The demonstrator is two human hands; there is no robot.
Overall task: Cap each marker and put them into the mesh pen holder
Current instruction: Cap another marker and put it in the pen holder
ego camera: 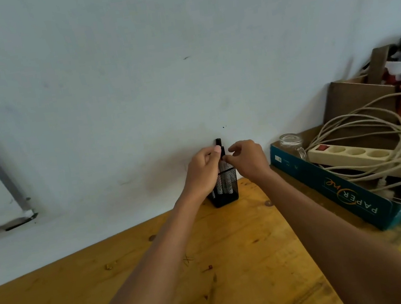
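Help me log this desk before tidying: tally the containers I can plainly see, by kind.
Mesh pen holder: 1
Glass jar: 1
Teal box: 1
Cardboard box: 1
Total: 4

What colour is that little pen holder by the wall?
The pen holder is black wire mesh, clearest in the head view.

A single wide-angle view looks from the person's head forward and down, along both outstretched forearms to the left hand [201,175] and right hand [247,160], which meet near mid-frame at the markers [219,146] in the mesh pen holder [228,186]. The bench [237,263] fills the lower frame and the wall [132,84] the upper part. A cardboard box [329,184] sits at the right edge.
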